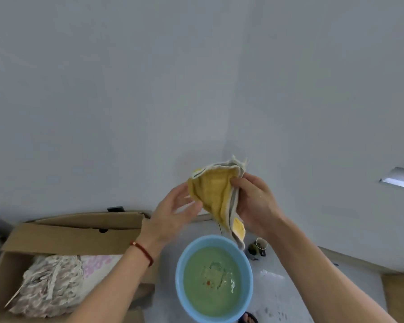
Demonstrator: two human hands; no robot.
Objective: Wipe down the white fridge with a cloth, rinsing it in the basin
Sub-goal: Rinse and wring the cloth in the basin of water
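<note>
A yellow cloth (216, 197) with a grey-white edge hangs in the air above the blue basin (180, 273), which stands on the floor and holds greenish water. My right hand (254, 206) grips the cloth's right side, fingers curled round the bunched fabric. My left hand (173, 212) is just left of the cloth, fingers spread and relaxed, fingertips near or touching its lower left edge. The white fridge (324, 113) fills the right of the view, with a recessed handle (400, 181) at the far right.
An open cardboard box (75, 231) with patterned fabric inside stands at the lower left. A small dark cup (259, 247) sits on the floor by the fridge's base. The grey floor right of the basin is wet. A grey wall lies behind.
</note>
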